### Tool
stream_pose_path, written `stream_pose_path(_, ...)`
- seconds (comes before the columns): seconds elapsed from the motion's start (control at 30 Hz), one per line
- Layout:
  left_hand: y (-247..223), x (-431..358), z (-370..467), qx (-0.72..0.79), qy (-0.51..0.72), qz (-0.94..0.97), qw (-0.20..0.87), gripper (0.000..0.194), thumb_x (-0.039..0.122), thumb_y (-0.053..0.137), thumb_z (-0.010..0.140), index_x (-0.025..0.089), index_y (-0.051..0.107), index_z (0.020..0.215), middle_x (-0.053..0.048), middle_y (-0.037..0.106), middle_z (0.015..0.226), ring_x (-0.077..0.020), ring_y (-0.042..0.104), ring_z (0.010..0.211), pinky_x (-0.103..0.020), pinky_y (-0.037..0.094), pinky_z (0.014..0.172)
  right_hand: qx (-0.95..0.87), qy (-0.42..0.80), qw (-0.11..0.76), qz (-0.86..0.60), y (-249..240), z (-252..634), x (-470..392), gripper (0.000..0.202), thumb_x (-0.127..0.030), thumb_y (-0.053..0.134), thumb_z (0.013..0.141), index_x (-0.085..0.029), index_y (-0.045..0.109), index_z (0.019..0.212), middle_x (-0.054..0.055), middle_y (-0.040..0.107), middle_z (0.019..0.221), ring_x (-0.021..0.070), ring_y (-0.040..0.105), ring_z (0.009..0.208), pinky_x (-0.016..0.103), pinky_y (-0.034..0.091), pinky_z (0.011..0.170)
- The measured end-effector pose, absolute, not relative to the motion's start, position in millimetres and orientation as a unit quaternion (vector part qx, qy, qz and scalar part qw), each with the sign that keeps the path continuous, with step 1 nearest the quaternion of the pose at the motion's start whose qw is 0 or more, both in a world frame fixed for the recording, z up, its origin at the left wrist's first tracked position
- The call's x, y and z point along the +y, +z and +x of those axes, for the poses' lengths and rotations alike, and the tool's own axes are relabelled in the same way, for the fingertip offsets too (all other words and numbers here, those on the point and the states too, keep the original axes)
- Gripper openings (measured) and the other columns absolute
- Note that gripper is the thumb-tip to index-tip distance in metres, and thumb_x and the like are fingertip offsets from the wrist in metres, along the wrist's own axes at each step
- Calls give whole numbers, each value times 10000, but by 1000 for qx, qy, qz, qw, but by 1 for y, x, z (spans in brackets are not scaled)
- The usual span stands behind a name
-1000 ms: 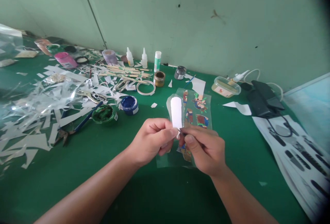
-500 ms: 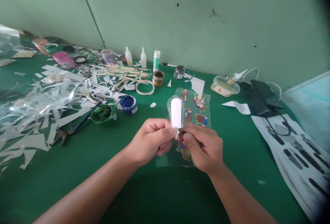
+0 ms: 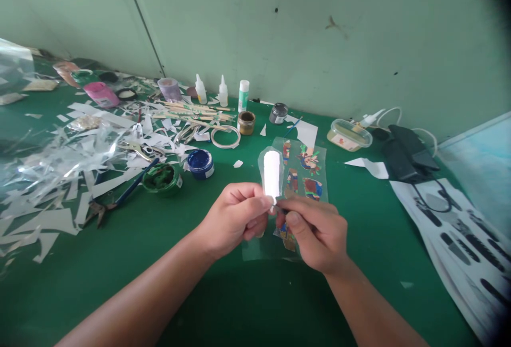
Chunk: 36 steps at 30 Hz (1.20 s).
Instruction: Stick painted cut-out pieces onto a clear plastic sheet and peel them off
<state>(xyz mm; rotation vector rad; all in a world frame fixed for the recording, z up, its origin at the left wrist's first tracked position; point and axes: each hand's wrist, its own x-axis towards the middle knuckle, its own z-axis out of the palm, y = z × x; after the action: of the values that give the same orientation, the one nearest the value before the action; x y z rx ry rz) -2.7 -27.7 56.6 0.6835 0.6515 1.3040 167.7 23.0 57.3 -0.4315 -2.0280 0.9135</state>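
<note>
My left hand (image 3: 241,211) pinches the lower end of a rounded white piece (image 3: 272,171) that has a margin of clear film around it. My right hand (image 3: 317,230) is closed on a small, thin dark tool (image 3: 280,208), mostly hidden by the fingers. Its tip meets the white piece's lower end, close to my left thumb. I cannot make out what kind of tool it is. Under and behind the hands lies a clear plastic sheet (image 3: 306,168) bearing painted brown, blue and green shapes.
Blue paint (image 3: 200,164) and green paint (image 3: 162,178) stand in jars left of the hands. Beyond are pliers (image 3: 101,208), white scraps (image 3: 48,222), wooden sticks (image 3: 191,110) and a glue stick (image 3: 243,96). To the right are a plastic tub (image 3: 349,135) and a printed sheet (image 3: 451,240).
The tool's tip has shifted slightly at the white piece's lower end, and the small white flap seen there shows less. Both hands keep their grip in nearly the same place.
</note>
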Motion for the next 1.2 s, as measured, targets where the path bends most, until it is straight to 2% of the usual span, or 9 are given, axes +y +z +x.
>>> stream_pose_path(0.33,54,-28,-4,347,589,365,632,355,365,687,857,164,521,616,76,437,440,-35,352,386,-164,339,418,-813,356,422,-187,55,168,22,302,-120,543,936,-255,692,1161,-7,695,795,123,640,697,265,494,624)
stream_pose_path(0.5,61,-29,-5,472,567,481,473,319,323,618,900,155,572,633,51,489,504,-52,398,450,-172,313,435,-752,409,441,-271,54,163,17,187,-235,555,950,-254,672,1095,-54,579,663,77,513,500,217,417,489)
stream_pose_path(0.63,64,-30,-5,523,505,587,356,359,305,560,935,152,558,609,36,517,506,-65,427,487,-190,314,484,-737,395,415,-359,57,158,17,85,-275,620,913,-221,685,927,-74,512,550,73,465,463,196,392,466)
stream_pose_path(0.87,59,-29,-3,554,435,676,218,331,218,523,921,161,534,595,33,474,535,-85,403,531,-233,308,562,-763,379,330,-406,65,160,24,166,-289,596,870,-186,660,757,-62,481,519,87,448,465,205,374,459)
stream_pose_path(1.03,58,-25,-8,577,433,648,245,338,226,510,906,178,440,579,50,401,513,-88,367,512,-241,272,551,-810,299,291,-412,65,161,32,123,-235,572,835,-184,631,739,-62,508,506,87,458,450,210,371,483)
stream_pose_path(1.2,53,-14,-19,626,436,568,308,301,298,455,943,201,429,659,45,421,567,-114,391,558,-256,253,560,-803,148,364,-448,49,168,48,140,-256,518,880,-193,598,784,-51,524,534,109,486,450,231,397,499)
